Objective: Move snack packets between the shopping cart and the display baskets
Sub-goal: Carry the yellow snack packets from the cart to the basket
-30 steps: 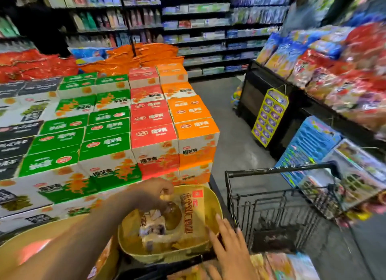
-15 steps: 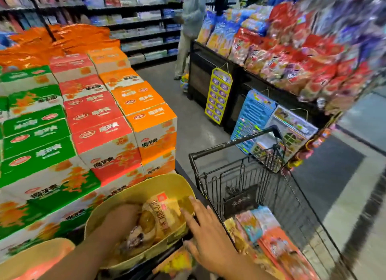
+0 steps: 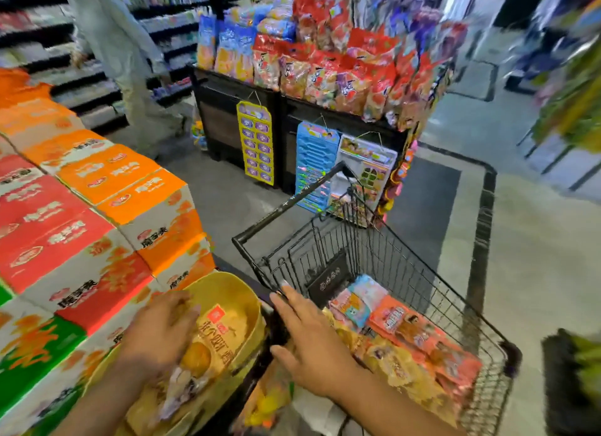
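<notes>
A yellow display basket (image 3: 242, 292) sits low in front of me with a yellow snack packet (image 3: 214, 341) lying in it. My left hand (image 3: 159, 331) rests flat on that packet, fingers spread, blurred by motion. My right hand (image 3: 309, 334) hovers open between the basket and the black wire shopping cart (image 3: 422, 292), fingers apart, holding nothing. Several orange, pink and yellow snack packets (image 3: 403, 331) lie in the cart's bottom. Another yellow packet (image 3: 266, 400) shows below the basket, under my right wrist.
Stacked orange, red and green cartons (image 3: 97, 227) fill the left side. A black display stand piled with red and blue snack bags (image 3: 325, 68) stands behind the cart. A person (image 3: 123, 54) stands in the far aisle. Grey floor lies to the right.
The view has swung right and down, bringing more of the cart into sight. My right hand has shifted from the basket's edge toward the cart. My left hand stays on the packet in the basket.
</notes>
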The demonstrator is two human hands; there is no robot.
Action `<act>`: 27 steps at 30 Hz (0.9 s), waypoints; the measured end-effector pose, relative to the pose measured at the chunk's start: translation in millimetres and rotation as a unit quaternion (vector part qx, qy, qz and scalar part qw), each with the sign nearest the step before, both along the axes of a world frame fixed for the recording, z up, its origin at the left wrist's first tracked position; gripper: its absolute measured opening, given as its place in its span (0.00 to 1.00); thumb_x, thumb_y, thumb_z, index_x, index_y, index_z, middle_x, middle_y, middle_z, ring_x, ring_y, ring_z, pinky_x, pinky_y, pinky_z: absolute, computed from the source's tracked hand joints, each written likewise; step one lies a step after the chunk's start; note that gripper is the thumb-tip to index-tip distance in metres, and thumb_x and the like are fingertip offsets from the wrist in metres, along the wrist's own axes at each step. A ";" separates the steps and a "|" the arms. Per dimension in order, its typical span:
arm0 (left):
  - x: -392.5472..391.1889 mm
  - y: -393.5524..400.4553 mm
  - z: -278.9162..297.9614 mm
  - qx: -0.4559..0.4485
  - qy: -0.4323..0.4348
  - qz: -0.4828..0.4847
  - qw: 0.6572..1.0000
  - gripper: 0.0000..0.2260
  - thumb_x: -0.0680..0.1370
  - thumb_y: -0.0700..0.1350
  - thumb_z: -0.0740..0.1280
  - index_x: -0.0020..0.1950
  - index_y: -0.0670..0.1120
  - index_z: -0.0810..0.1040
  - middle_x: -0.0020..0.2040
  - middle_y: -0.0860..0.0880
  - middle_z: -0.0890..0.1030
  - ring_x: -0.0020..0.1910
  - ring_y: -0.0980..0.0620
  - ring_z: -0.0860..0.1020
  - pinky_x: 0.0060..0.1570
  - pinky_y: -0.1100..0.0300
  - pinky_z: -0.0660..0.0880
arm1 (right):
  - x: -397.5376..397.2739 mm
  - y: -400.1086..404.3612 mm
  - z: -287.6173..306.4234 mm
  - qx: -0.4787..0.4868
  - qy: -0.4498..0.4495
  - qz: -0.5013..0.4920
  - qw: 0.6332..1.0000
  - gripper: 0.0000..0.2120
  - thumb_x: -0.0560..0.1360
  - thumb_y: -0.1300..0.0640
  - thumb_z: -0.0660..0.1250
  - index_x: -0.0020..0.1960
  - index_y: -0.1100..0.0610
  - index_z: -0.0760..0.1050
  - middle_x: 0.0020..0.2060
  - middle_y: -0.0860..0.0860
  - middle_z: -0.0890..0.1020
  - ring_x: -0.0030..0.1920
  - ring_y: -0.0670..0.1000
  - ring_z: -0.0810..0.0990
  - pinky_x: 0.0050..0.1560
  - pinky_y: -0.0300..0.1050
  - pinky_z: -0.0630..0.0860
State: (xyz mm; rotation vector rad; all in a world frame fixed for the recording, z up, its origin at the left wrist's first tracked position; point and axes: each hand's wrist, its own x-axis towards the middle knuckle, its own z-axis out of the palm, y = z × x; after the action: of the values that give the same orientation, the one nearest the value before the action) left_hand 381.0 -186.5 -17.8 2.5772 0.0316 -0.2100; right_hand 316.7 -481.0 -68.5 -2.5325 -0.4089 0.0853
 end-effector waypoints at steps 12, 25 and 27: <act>1.1 -269.3 -21.9 -0.156 -0.018 -0.193 0.968 0.13 0.80 0.51 0.70 0.65 0.59 0.78 0.64 0.61 0.76 0.65 0.63 0.74 0.65 0.66 0.66 | -106.1 -258.4 -63.5 0.087 0.139 -0.358 0.919 0.36 0.84 0.46 0.65 0.86 0.48 0.50 0.85 0.47 0.53 0.84 0.50 0.51 0.78 0.40 0.48; 8.8 -430.0 -207.0 0.042 0.264 -0.290 0.919 0.09 0.79 0.46 0.71 0.56 0.44 0.79 0.50 0.46 0.81 0.51 0.46 0.80 0.53 0.53 0.75 | -157.1 -361.9 -174.8 0.113 0.315 -0.424 0.841 0.33 0.82 0.45 0.64 0.84 0.48 0.56 0.75 0.53 0.72 0.74 0.54 0.71 0.71 0.49 0.70; 20.0 -433.0 -231.6 0.079 0.283 -0.311 0.904 0.08 0.78 0.47 0.70 0.55 0.45 0.77 0.49 0.47 0.80 0.49 0.46 0.79 0.51 0.52 0.75 | -155.1 -364.1 -190.6 0.119 0.341 -0.427 0.829 0.30 0.83 0.47 0.65 0.82 0.49 0.60 0.70 0.54 0.76 0.69 0.55 0.75 0.66 0.49 0.73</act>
State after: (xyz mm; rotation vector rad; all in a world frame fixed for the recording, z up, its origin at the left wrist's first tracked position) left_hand 401.0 -619.5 -249.4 2.5046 -0.5876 -1.2282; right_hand 161.6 -845.1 -259.0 -2.0244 0.9318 0.5275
